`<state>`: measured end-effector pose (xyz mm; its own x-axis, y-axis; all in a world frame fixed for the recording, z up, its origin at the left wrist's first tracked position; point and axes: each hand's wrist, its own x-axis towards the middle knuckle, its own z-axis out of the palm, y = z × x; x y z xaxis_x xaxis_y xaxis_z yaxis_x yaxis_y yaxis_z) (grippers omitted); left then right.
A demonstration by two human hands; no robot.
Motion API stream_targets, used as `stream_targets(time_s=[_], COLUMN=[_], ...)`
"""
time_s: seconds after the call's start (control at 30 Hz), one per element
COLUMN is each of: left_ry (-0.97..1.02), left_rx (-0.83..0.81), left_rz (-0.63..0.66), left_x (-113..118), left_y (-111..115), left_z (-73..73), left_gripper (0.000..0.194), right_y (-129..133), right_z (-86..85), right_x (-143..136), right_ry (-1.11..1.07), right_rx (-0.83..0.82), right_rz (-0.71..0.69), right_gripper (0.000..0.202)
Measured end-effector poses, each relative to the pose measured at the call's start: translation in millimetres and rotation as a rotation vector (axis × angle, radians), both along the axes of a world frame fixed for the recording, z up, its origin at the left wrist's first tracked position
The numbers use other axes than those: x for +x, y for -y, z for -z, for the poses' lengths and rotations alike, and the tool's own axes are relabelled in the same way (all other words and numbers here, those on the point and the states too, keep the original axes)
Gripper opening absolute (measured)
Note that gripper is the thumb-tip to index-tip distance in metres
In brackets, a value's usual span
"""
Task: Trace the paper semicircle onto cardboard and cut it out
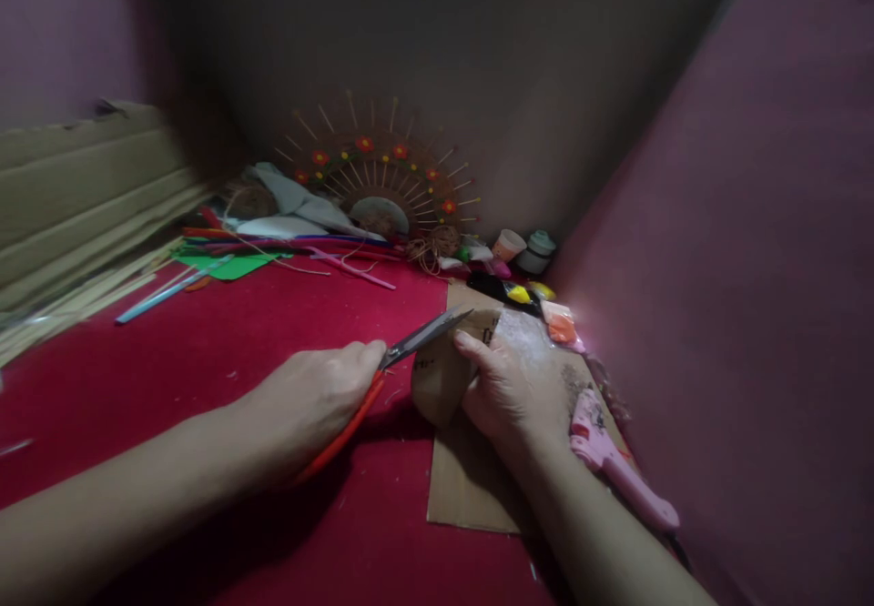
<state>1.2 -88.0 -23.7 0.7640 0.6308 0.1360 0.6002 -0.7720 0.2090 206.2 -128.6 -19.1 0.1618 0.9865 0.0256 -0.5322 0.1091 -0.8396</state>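
My left hand (331, 388) is closed round the orange handles of a pair of scissors (424, 337). The blades point right and away from me, against the upper edge of a brown cardboard piece (441, 389) with dark printed letters. That piece is pinched in my right hand (509, 397), thumb on top and the other fingers mostly hidden. Its lower edge is rounded. Beneath it lies a flat cardboard sheet (471, 488) on the red cloth (273, 324). I cannot tell how far the blades are into the piece.
A pink glue gun (621, 474) lies by my right forearm. Behind are clay packets (561, 326), a paper cup (509, 245), a twine ball (443, 242) and a decorated half-round fan of sticks (382, 165). Wooden sticks (88, 292) and cardboard (88, 187) are left; walls close in behind and right.
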Motion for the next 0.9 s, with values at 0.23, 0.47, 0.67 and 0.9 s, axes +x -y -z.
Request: stream_targets(time_s=[0.23,0.47,0.67,0.9], left_ry=[-0.191,-0.125,0.122,0.075], left_rx=[0.165,0.091,-0.047,-0.025], left_rz=[0.007,0.069,0.031,0.024], left_x=[-2,-13,-14,-6], left_y=[0,-2,-8,-3], left_z=[-5.1,-24.4,-23.1,-16.8], left_gripper=[0.024,0.023,0.034,0.029], right_y=[3,5,10,15], right_z=[-3.4,-1.2,-3.2,-19.0], right_x=[-2,6,8,0], right_ry=[-0.019,0.064,0.103,0.176], right_rx=[-0.004,-0.003,0.021,-0.024], right_rz=[0.013,-0.026,-0.038,-0.024], right_gripper=[0.027,0.027,0.025,0.016])
